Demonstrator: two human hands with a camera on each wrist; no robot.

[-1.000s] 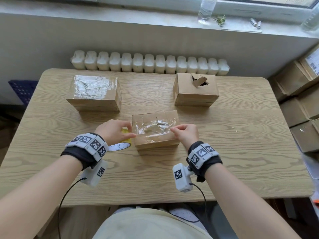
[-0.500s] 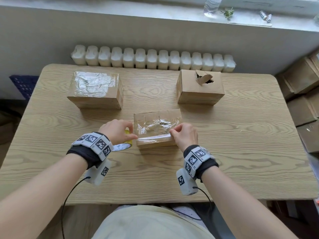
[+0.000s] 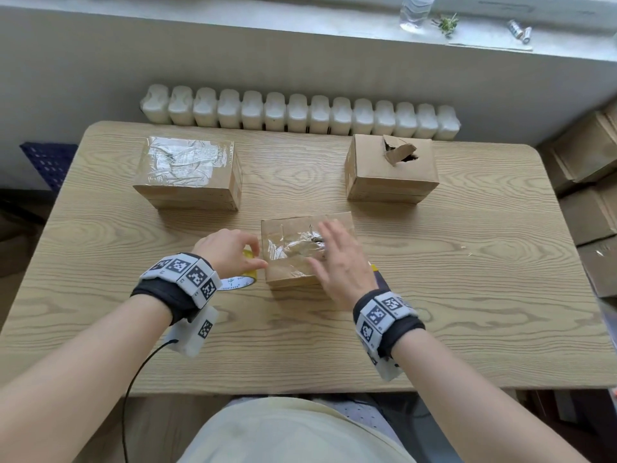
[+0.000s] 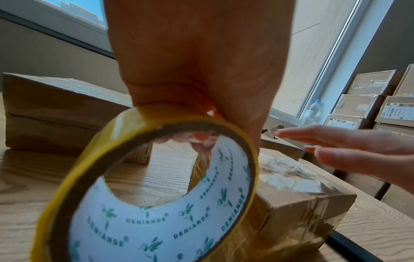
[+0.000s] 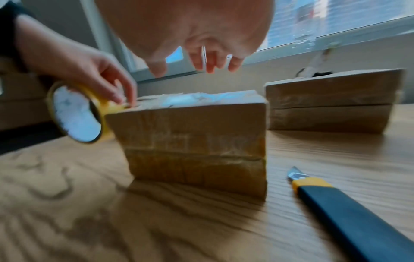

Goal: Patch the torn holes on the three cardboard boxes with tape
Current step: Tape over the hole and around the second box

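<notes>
Wooden tabletop [image 3: 467,295] beneath a windowsill [image 3: 300,25]; left hand [image 3: 230,250] grip pinches tape roll [image 4: 156,203], right hand [image 3: 337,262] spread over near box [image 3: 287,272].

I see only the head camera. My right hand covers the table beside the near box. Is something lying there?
Observer: Yes. The right wrist view shows a utility knife on the table, to the right of the near box, with its blade tip out.
Operator: Does the right hand touch the box top?
Observer: No. In the left wrist view the right hand hovers above the taped top, with its fingers straight and a gap below them.
Operator: How does the left hand hold the tape roll?
Observer: The left hand grips the tape roll by its rim, with one fingertip inside the core.
</notes>
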